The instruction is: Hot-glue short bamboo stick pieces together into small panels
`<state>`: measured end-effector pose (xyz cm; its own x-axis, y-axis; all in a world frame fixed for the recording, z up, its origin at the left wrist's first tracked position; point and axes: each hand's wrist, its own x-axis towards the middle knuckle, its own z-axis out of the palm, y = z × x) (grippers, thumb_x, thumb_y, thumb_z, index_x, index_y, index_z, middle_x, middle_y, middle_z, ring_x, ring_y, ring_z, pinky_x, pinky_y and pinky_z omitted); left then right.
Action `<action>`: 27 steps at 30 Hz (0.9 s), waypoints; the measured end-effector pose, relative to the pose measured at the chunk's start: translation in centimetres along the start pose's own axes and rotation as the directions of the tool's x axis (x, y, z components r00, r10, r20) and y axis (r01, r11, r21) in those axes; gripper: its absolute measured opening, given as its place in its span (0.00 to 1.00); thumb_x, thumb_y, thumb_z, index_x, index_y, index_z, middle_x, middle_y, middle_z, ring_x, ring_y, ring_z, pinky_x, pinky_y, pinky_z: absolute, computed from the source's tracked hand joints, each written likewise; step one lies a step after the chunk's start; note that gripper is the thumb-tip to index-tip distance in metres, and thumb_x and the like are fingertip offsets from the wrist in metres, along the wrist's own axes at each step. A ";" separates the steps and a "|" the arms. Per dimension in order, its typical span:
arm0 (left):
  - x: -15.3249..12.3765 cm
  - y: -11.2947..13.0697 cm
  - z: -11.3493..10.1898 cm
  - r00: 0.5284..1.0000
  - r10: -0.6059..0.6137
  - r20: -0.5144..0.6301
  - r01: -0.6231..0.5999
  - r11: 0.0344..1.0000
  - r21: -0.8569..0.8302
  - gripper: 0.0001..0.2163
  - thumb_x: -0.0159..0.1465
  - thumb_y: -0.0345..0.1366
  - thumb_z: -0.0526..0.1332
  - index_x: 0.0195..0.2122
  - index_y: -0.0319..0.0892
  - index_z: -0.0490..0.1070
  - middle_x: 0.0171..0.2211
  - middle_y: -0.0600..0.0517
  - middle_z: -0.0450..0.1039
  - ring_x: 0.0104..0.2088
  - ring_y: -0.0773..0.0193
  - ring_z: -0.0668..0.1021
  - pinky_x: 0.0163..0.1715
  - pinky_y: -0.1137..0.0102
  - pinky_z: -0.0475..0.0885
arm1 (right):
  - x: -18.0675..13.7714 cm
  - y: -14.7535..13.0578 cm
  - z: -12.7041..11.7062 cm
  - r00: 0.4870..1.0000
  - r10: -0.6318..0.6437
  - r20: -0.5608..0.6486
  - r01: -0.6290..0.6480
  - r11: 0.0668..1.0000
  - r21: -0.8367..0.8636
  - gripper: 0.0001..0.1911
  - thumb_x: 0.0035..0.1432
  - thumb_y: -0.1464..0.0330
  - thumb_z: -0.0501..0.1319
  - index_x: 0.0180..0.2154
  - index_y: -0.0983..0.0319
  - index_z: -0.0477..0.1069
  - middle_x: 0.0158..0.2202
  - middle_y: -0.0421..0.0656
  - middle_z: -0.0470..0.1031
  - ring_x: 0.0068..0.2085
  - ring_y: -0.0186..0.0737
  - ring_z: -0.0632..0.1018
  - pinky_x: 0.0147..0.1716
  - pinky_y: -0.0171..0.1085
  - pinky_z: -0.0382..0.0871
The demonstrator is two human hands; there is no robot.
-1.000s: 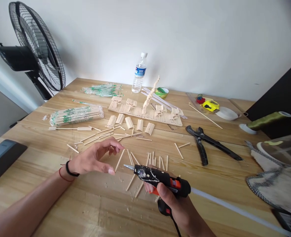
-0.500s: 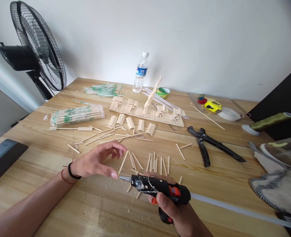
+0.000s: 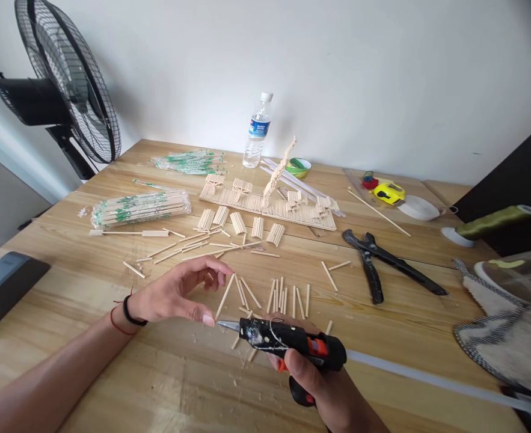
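My left hand [image 3: 175,294] hovers low over the wooden table [image 3: 112,361], fingers curled. It holds a short wooden stick [image 3: 224,296] by its ends between thumb and index finger. My right hand [image 3: 319,385] grips a black and orange hot glue gun [image 3: 287,343], whose metal nozzle points left and almost touches the lower end of that stick beside my thumb. Several cut sticks [image 3: 283,296] lie on the table just beyond the gun.
A stick-built model [image 3: 269,204] stands mid-table with small stick panels [image 3: 242,224] before it. Wrapped chopstick bundles [image 3: 141,207] lie left, black cutters [image 3: 377,261] right. A water bottle [image 3: 256,131], tape measure [image 3: 388,192] and thread spool [image 3: 491,221] sit further back. A fan [image 3: 62,84] stands far left.
The glue gun has moved left and lower, bringing its nozzle to the stick's lower end by my left thumb. My left hand has barely shifted.
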<state>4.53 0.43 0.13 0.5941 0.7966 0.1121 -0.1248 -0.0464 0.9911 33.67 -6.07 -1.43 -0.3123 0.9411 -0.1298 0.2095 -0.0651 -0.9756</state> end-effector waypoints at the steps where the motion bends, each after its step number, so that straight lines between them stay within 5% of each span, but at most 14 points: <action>1: 0.0 0.0 0.0 1.000 -0.002 0.005 0.002 1.000 -0.001 0.28 0.58 0.41 0.79 0.57 0.46 0.74 0.46 0.49 0.71 0.44 0.61 0.71 0.46 0.66 0.65 | 0.0 0.0 0.0 1.000 0.001 0.006 -0.001 1.000 0.003 0.34 0.58 0.35 0.60 0.37 0.59 0.80 0.30 0.48 0.76 0.41 0.57 0.79 0.48 0.56 0.75; 12: -0.1 0.1 0.1 1.000 -0.006 0.011 0.006 1.000 -0.009 0.29 0.57 0.41 0.79 0.58 0.48 0.74 0.45 0.50 0.71 0.44 0.61 0.70 0.47 0.66 0.64 | 0.1 0.2 -0.2 1.000 -0.005 0.029 0.005 1.000 0.007 0.33 0.58 0.35 0.60 0.32 0.59 0.78 0.29 0.47 0.75 0.40 0.56 0.79 0.44 0.52 0.76; 20: -0.1 0.0 0.1 1.000 -0.014 0.010 0.014 1.000 -0.008 0.29 0.57 0.41 0.80 0.58 0.48 0.74 0.45 0.50 0.71 0.44 0.61 0.71 0.46 0.66 0.65 | -0.1 0.5 -0.3 1.000 0.016 0.012 -0.016 1.000 0.026 0.36 0.58 0.35 0.60 0.45 0.60 0.80 0.28 0.46 0.73 0.37 0.54 0.78 0.37 0.49 0.76; 27: -0.1 0.2 0.2 1.000 -0.022 0.001 0.022 1.000 -0.005 0.29 0.57 0.42 0.80 0.58 0.47 0.75 0.45 0.49 0.72 0.44 0.60 0.72 0.46 0.64 0.66 | 0.6 -0.9 -0.1 0.993 -0.053 0.104 0.051 0.998 0.022 0.33 0.62 0.36 0.57 0.31 0.59 0.75 0.27 0.44 0.70 0.35 0.48 0.75 0.37 0.44 0.73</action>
<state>4.60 0.25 0.36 0.5976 0.7967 0.0901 -0.1151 -0.0259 0.9930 33.39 -5.46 -0.65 -0.4172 0.9038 -0.0955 0.1730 -0.0241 -0.9846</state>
